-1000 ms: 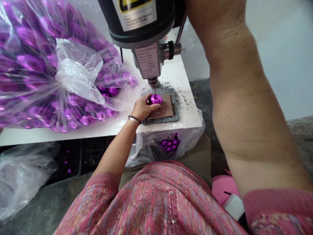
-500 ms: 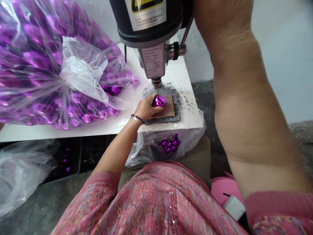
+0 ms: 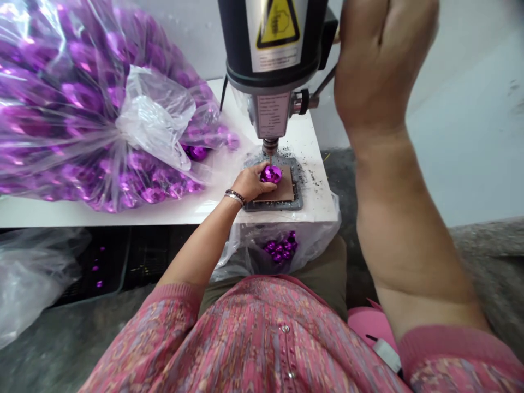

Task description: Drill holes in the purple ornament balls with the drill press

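My left hand [image 3: 250, 183] grips a shiny purple faceted ball [image 3: 271, 174] between thumb and fingers, over a brown board [image 3: 288, 189]. The board lies on the grey metal base [image 3: 298, 203] of a small drill press [image 3: 273, 79]. Right above the ball is the thin drill bit [image 3: 270, 160]; whether its tip is inside the ball I cannot tell. My right hand [image 3: 385, 60] is raised beside the machine, closed around the end of its feed lever [image 3: 326, 79]. The fingers are mostly turned away from view.
A big clear bag [image 3: 77, 125] of purple balls covers the left of the white table [image 3: 192, 215]. Dark shavings [image 3: 313, 177] lie around the base. Below the table edge hangs a plastic bag [image 3: 245, 245] holding several purple balls [image 3: 281, 248]. A pink stool [image 3: 370, 325] stands low at right.
The view has tilted up and shifted, showing more of the drill press and my right hand. The lever looks lower beside the machine. My left hand keeps the ball under the bit.
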Action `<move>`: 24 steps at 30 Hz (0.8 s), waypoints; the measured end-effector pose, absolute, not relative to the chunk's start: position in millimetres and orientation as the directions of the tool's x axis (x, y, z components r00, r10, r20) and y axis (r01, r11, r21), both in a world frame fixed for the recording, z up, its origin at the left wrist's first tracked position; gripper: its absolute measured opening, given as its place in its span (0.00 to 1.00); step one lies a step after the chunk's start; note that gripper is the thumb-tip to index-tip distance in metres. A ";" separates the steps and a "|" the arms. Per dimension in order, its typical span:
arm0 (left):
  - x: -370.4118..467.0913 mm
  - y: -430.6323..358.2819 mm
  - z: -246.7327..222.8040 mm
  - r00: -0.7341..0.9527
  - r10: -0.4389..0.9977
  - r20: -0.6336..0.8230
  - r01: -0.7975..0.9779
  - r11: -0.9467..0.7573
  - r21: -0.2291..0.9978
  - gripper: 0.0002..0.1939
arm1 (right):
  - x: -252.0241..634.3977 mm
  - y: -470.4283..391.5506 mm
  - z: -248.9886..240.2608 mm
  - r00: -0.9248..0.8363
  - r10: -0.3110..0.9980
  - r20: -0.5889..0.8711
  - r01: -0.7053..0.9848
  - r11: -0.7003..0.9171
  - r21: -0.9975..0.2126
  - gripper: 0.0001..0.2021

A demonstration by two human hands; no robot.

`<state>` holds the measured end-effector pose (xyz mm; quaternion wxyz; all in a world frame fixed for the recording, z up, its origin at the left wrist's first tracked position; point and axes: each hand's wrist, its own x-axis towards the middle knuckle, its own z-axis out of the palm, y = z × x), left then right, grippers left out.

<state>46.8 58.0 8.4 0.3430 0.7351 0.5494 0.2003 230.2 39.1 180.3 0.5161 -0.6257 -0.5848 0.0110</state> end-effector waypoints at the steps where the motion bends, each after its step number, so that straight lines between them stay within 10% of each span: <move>1: 47.0 57.9 7.9 0.310 0.947 -0.082 0.673 -0.157 0.723 0.36 | 228.6 32.6 171.5 0.353 0.700 0.621 0.725 0.215 -0.655 0.10; 24: 45.9 55.4 -3.8 0.332 0.941 -0.067 0.644 -0.174 0.745 0.35 | 234.5 16.7 51.5 0.379 0.348 0.858 0.774 0.388 -0.499 0.23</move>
